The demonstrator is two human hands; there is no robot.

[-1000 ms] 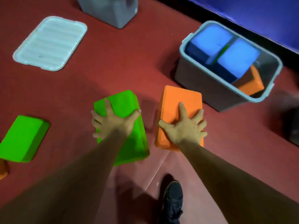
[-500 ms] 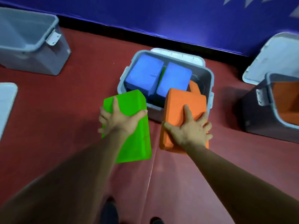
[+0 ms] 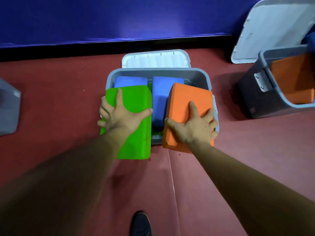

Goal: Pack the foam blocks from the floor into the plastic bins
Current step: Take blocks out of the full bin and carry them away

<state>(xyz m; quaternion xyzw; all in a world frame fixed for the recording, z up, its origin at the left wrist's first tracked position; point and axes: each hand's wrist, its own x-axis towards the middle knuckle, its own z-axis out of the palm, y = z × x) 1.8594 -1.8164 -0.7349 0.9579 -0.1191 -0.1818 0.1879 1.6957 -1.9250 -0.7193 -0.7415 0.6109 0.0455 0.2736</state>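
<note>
At the far left edge of the red floor (image 3: 51,99), the corner of the left bin (image 3: 8,113) pokes into view, well apart from everything else. A blue padded wall (image 3: 119,17) runs along the back.

Next comes the left hand (image 3: 119,116). It grasps the green block (image 3: 134,99) from above, thumb hooked over the right edge and fingers wrapped down the left side. The block lies over the left part of the middle bin (image 3: 196,74), hiding the rim there, and its near end sticks out past the bin's near wall. I cannot tell whether it rests on anything.

Inside that bin stand two blue blocks. The first blue block (image 3: 131,80) is mostly covered by the green one. The second blue block (image 3: 160,99) fills the gap between the two held blocks, with a sliver of green between the pair. A white lid (image 3: 156,59) lies on the floor just behind the bin, against the wall.

The right hand (image 3: 194,126) clasps the orange block (image 3: 189,96) the same way, thumb on the left edge and fingers curled over the right. That block lies slightly tilted over the bin's right side, covering its rim.

Nearer me, a dark shoe (image 3: 141,223) stands on the floor.

Further right, apart from the middle bin, the right bin (image 3: 265,92) holds another orange piece (image 3: 293,79), and a second lid (image 3: 276,28) leans up behind it.
</note>
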